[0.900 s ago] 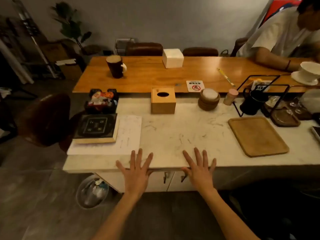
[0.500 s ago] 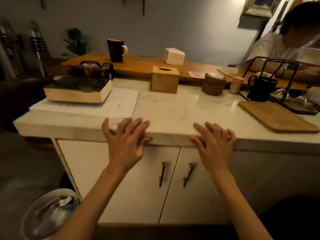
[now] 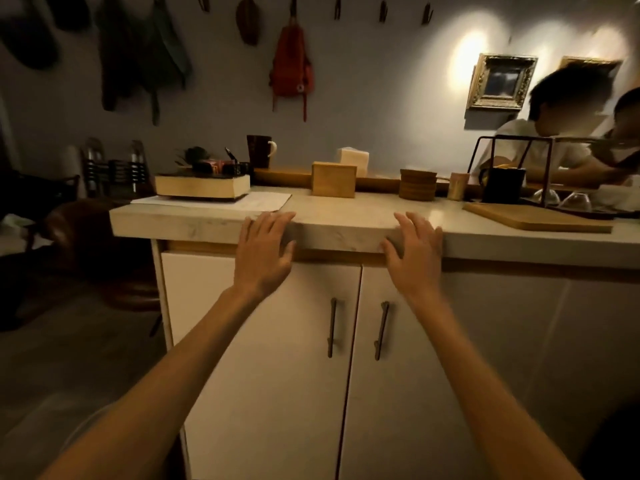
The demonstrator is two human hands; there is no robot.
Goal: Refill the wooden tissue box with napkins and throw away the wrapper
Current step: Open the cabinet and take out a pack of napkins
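Note:
The wooden tissue box [image 3: 334, 179] stands on the far side of the white counter [image 3: 346, 216]. A white pack of napkins [image 3: 354, 160] sits behind it on the wooden table. My left hand [image 3: 265, 251] and my right hand [image 3: 414, 252] rest flat on the counter's front edge, fingers spread, holding nothing. Below them are two white cabinet doors, each with a dark vertical handle, the left handle [image 3: 332, 327] and the right handle [image 3: 382, 330]. Both doors are closed.
A thick book [image 3: 202, 185] on paper lies at the counter's left, a wooden tray [image 3: 536, 218] at its right. Stacked coasters [image 3: 417, 184], a black jug [image 3: 504, 184] and a wire rack stand behind. Two people sit at the far right. A dark chair [image 3: 86, 237] is left.
My view has dropped from above the counter to level with its edge, so the cabinet doors now fill the lower frame. Both hands stayed on the counter's front edge.

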